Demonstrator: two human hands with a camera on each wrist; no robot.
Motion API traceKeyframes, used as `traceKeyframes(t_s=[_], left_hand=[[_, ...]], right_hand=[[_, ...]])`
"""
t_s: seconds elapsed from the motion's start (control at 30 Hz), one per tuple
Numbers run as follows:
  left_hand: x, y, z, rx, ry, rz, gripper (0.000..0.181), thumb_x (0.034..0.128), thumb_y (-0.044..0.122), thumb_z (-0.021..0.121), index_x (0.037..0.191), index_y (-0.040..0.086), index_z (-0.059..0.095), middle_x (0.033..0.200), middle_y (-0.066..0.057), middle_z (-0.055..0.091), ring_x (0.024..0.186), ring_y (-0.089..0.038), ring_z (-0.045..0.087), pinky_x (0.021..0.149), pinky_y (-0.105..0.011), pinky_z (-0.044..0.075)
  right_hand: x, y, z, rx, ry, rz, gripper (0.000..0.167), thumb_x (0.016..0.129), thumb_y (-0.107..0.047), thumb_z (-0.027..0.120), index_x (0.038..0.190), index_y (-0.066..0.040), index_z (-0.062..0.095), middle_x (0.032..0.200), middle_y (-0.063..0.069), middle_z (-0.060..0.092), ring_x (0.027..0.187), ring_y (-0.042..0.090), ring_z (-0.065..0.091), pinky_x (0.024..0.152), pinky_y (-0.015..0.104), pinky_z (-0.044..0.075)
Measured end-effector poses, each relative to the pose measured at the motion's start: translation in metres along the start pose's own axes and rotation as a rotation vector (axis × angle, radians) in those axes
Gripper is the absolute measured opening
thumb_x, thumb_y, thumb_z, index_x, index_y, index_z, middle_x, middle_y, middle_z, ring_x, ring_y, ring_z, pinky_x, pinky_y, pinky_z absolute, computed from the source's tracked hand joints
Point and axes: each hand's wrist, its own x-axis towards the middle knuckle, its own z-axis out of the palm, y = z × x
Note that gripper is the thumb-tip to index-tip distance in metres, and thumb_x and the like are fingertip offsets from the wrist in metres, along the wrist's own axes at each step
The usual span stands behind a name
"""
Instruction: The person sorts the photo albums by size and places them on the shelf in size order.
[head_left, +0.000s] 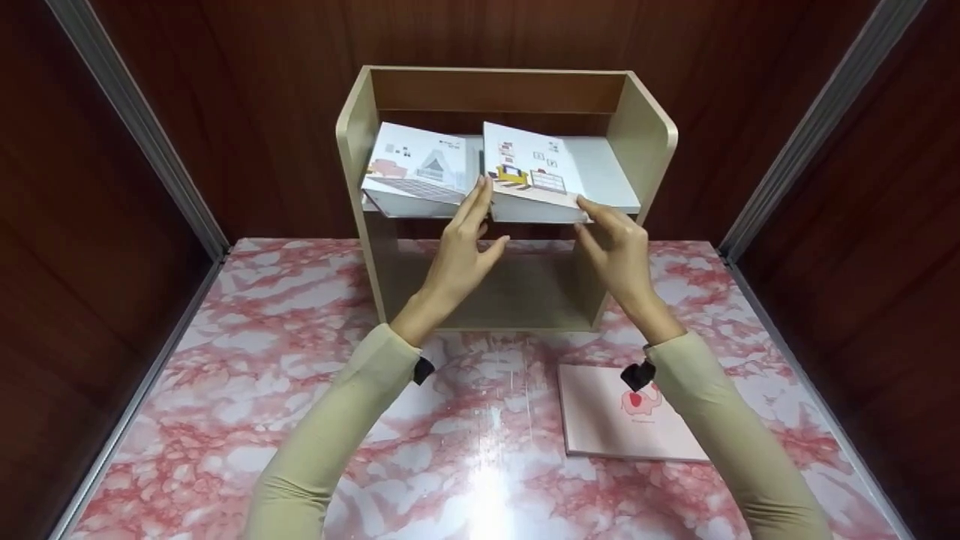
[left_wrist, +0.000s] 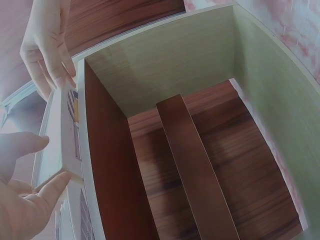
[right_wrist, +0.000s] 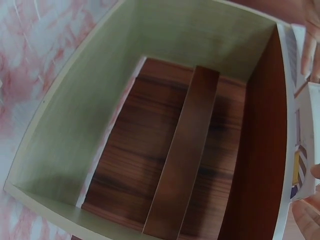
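Note:
Two thick white books lie side by side, tilted, on the upper shelf of a light wooden bookshelf (head_left: pixel 654 127). The right book (head_left: pixel 525 161) has a yellow vehicle on its cover; the left book (head_left: pixel 420 161) shows a grey triangular building. My left hand (head_left: pixel 466 251) has its fingers extended along the right book's left edge, its thumb held away. At the opposite edge, my right hand (head_left: pixel 621 251) touches the front right corner with its fingertips. In the left wrist view, both hands sit at opposite ends of the same book (left_wrist: pixel 55 135).
A pink book with an elephant (head_left: pixel 600 420) lies on the red-and-white marbled table (head_left: pixel 300 360), partly under the right forearm. Below the books is the shelf's lower compartment (head_left: pixel 510 289). Dark wood panels (head_left: pixel 97 187) stand on the sides and behind.

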Motion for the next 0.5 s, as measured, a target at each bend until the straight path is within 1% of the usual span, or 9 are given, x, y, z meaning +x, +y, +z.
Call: traceKeyframes(t_s=[0.27,0.5], left_hand=[[-0.0014,0.0014,-0.0017,0.006,0.007,0.01,0.072,0.0843,0.001,0.065,0.145,0.002,0.026,0.151,-0.018,0.022,0.13,-0.026,0.038,0.094,-0.02,0.044],[-0.003,-0.0001,-0.0031,0.023,0.018,0.014,0.071,0.0842,0.003,0.065,0.145,0.003,0.027,0.151,-0.017,0.025,0.131,-0.024,0.038,0.095,-0.021,0.044]], right_hand=[[-0.0018,0.0002,-0.0002,0.001,0.007,-0.004,0.034,0.084,-0.006,0.066,0.118,-0.007,0.064,0.112,0.013,0.066,0.105,0.022,0.06,0.092,0.032,0.048],[-0.0033,0.0005,-0.0006,0.017,0.02,-0.003,0.037,0.083,-0.004,0.067,0.119,-0.008,0.064,0.113,0.01,0.065,0.107,0.02,0.059,0.095,0.03,0.045]])
